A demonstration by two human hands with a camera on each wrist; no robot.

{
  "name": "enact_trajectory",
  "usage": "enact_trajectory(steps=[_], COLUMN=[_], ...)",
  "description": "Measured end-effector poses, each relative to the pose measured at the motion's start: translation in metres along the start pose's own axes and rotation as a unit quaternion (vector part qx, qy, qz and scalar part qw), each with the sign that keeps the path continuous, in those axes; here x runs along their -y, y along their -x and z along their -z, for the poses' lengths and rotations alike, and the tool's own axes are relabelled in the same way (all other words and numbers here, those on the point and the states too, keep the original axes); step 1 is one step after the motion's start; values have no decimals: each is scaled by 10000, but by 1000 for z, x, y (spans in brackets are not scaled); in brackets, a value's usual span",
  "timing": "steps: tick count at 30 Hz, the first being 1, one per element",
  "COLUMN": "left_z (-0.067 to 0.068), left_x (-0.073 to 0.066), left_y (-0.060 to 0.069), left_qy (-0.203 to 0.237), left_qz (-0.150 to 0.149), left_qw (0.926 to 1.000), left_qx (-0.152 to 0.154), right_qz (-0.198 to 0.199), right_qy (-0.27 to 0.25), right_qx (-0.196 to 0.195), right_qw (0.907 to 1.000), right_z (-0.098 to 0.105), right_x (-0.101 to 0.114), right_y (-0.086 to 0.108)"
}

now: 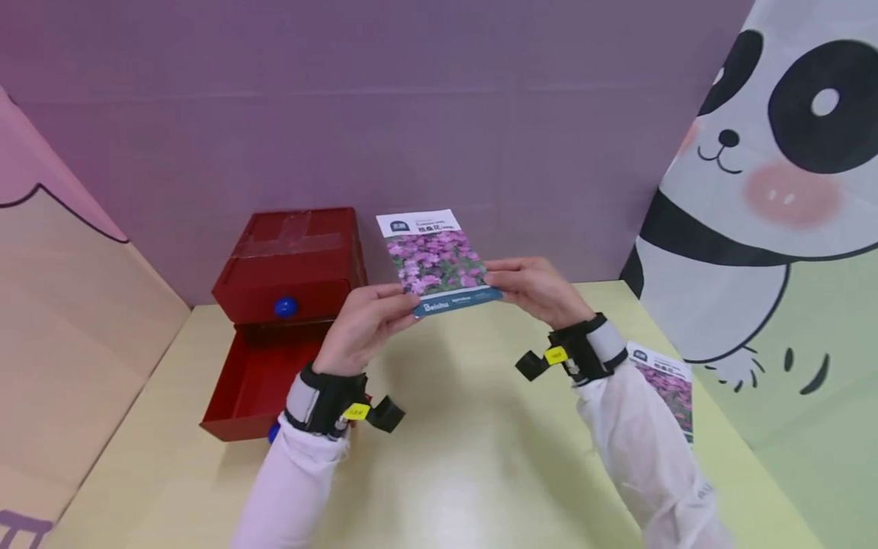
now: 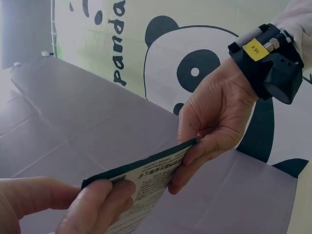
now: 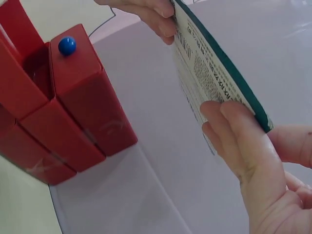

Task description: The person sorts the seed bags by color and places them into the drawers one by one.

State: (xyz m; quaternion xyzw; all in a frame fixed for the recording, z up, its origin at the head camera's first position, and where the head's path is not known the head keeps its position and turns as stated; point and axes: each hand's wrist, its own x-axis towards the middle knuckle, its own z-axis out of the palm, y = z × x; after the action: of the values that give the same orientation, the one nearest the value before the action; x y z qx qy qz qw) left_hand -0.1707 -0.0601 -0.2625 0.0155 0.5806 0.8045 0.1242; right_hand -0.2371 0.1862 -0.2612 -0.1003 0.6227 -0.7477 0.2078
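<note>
Both hands hold up a seed packet [image 1: 439, 263] above the table, its flower-printed front with pink blooms and a blue "Beishu" band facing the head camera. The left hand [image 1: 366, 324] pinches its lower left corner between thumb and fingers. At the lower right edge, the right hand [image 1: 531, 290] pinches it the same way. Printed text covers the back of the seed packet [image 2: 151, 187] in the left wrist view. The right wrist view shows the right hand's fingers [image 3: 243, 141] spread against that back, with the thumb on the other side.
A red drawer box [image 1: 295, 259] with blue knobs stands at the back left; its lower drawer [image 1: 236, 381] is pulled out. A second flower packet [image 1: 668, 389] lies on the table [image 1: 466, 457] at the right, partly behind the right sleeve. A purple backdrop [image 1: 439, 114] rises behind.
</note>
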Motion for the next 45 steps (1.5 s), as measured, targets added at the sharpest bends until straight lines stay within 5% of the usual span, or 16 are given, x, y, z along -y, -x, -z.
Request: enact_trajectory(steps=[12, 27, 39, 45], left_z=[18, 44, 59, 64], left_x=[-6, -5, 2, 8], left_y=[33, 67, 92, 100], left_qy=[170, 621, 882, 693], left_qz=[65, -395, -340, -207], left_qw=[9998, 9971, 9944, 9966], left_qx=[-95, 170, 483, 384], right_qz=[40, -45, -267, -317], right_qy=[110, 107, 261, 494], right_qx=[326, 752, 1201, 1407], right_qw=[9994, 9971, 9921, 9883], right_z=[-31, -65, -86, -93], right_x=[-3, -12, -22, -27], right_y=[-7, -16, -18, -20])
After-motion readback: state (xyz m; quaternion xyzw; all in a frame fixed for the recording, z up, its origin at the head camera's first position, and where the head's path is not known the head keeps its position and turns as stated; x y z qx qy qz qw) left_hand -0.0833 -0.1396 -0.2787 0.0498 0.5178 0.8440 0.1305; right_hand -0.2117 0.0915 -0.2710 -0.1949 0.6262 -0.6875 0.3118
